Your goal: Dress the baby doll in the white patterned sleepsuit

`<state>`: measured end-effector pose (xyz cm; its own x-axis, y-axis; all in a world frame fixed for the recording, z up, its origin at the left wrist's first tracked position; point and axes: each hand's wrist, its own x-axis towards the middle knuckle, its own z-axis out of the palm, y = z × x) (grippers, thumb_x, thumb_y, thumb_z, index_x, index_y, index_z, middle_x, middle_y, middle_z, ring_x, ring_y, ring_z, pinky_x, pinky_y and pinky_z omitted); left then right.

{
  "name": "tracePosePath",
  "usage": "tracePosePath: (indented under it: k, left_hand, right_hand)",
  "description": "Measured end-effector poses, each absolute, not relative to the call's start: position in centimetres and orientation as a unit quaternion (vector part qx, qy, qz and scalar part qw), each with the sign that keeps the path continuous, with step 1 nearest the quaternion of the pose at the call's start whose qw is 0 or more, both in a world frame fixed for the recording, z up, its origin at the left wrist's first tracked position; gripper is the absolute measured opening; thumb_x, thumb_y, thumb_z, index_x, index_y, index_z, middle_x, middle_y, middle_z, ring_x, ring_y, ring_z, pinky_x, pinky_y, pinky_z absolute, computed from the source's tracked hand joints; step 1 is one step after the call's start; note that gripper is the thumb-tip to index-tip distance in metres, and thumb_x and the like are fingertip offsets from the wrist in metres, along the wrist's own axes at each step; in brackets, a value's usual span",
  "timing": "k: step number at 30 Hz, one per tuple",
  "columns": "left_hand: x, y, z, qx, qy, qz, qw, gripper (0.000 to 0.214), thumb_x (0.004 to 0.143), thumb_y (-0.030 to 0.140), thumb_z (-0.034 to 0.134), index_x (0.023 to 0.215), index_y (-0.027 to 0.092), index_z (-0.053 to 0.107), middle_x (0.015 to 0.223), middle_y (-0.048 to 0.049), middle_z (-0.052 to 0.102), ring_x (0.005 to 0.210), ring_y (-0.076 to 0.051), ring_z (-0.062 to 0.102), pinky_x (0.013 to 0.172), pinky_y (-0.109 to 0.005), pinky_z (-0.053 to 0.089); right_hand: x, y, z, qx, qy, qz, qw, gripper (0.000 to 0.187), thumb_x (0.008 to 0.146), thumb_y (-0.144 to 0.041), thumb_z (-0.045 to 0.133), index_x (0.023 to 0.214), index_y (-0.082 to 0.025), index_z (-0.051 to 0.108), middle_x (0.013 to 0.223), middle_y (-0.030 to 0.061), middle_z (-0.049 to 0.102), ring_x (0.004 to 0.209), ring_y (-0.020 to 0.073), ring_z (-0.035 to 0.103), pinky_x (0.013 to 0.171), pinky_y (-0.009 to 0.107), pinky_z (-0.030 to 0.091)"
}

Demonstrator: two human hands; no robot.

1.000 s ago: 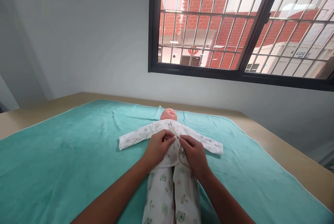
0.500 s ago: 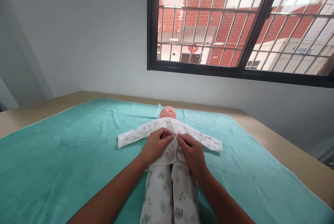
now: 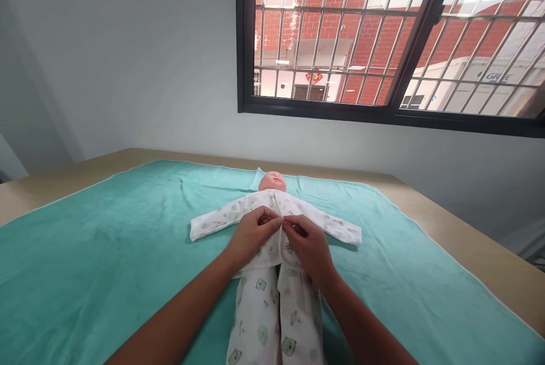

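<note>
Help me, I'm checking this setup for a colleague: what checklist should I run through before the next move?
1. Left hand on the top: ok, fingertips pinched at the middle of its front.
2. Right hand on the top: ok, fingertips at the front edge, close to the left hand's.
3. Fastening at that spot: cannot tell, the fingers cover it.
4. Doll face up: ok, lying on its back.
5. Sleeves out of the way: ok, both spread out to the sides.
6. Blanket under the doll: ok, spread out, with slight wrinkles.
</note>
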<state>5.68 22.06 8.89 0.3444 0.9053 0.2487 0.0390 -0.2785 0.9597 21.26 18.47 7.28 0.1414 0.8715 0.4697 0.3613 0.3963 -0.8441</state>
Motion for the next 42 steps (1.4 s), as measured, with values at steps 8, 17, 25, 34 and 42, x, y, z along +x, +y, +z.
tracePosePath:
  k: [8,17,25,34,42]
  left_hand:
    - [6.3,22.7,7.5,0.665,0.370,0.483,0.433,0.014,0.078,0.027,0.062,0.091,0.020,0.060,0.083,0.0002,0.065,0.079,-0.016,0.061,0.071,-0.027,0.048]
    - [6.1,22.6,7.6,0.669,0.358,0.475,0.447,0.019,0.080,0.025,0.060,0.098,0.020,0.058,0.083,0.0002,0.063,0.079,-0.015,0.060,0.070,-0.026,0.047]
    - [5.9,22.2,7.9,0.672,0.353,0.467,0.455,0.017,0.081,0.027,0.061,0.096,0.020,0.059,0.082,0.0008,0.061,0.079,-0.015,0.058,0.070,-0.025,0.045]
    - [4.7,22.5,8.0,0.696,0.380,0.470,0.388,0.016,0.089,0.035,0.053,0.096,0.023,0.060,0.063,0.0054,0.053,0.059,-0.012,0.048,0.056,-0.022,0.036]
    - [4.3,22.1,7.9,0.821,0.388,0.383,0.169,0.022,0.092,0.033,0.048,0.104,0.026,0.066,0.066,0.0046,0.059,0.061,-0.013,0.053,0.062,-0.025,0.037]
  right_hand:
    - [21.0,18.8,6.5,-0.518,-0.631,0.190,0.546,0.016,0.081,-0.027,0.061,0.094,-0.021,0.067,0.076,-0.0013,0.059,0.062,0.0124,0.052,0.059,0.025,0.044]
    - [20.9,18.6,7.2,-0.510,-0.608,0.239,0.559,0.021,0.086,-0.037,0.057,0.091,-0.020,0.067,0.080,0.0018,0.066,0.072,0.0164,0.058,0.066,0.027,0.047]
    - [21.4,18.9,6.9,-0.506,-0.624,0.232,0.548,0.019,0.086,-0.033,0.056,0.089,-0.020,0.069,0.078,0.0015,0.066,0.070,0.0157,0.056,0.065,0.026,0.045]
    - [23.1,18.7,7.3,-0.514,-0.623,0.176,0.563,0.020,0.087,-0.031,0.052,0.092,-0.020,0.069,0.082,0.0024,0.065,0.069,0.0152,0.055,0.065,0.027,0.044]
    - [26.2,19.4,7.3,-0.536,-0.635,0.240,0.502,0.042,0.091,-0.048,0.050,0.062,-0.018,0.057,0.055,-0.0032,0.051,0.054,0.0111,0.045,0.054,0.024,0.036]
